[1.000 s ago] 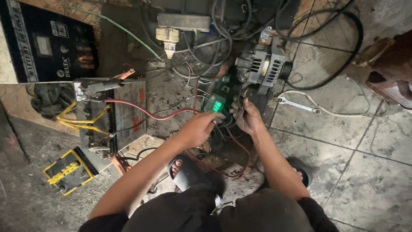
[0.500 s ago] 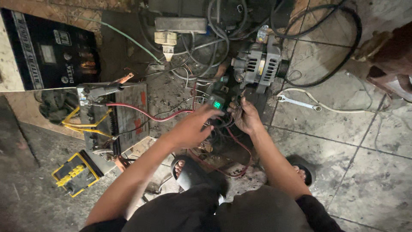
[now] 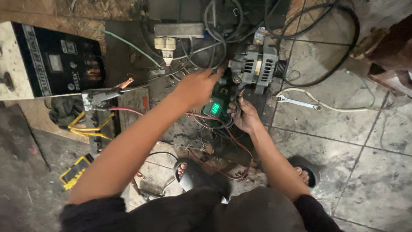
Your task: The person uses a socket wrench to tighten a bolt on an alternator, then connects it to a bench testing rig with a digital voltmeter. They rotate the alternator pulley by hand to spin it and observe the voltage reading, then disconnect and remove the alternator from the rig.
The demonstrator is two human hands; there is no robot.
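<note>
On the floor, alternator (image 3: 257, 68) just beyond both hands, left hand (image 3: 198, 86), right hand (image 3: 243, 115)

A black, box-shaped charger with dials and a small window (image 3: 58, 64) is set at the upper left on worn wooden boards. Just below it, a dark car battery (image 3: 124, 114) is clamped with a copper-tipped metal clip (image 3: 105, 96) and yellow cables (image 3: 86, 126). A yellow handheld meter (image 3: 75, 172) lies on the grimy floor. A silver open-ended spanner (image 3: 299, 103) is seen on the grey tiles at the right.
</note>
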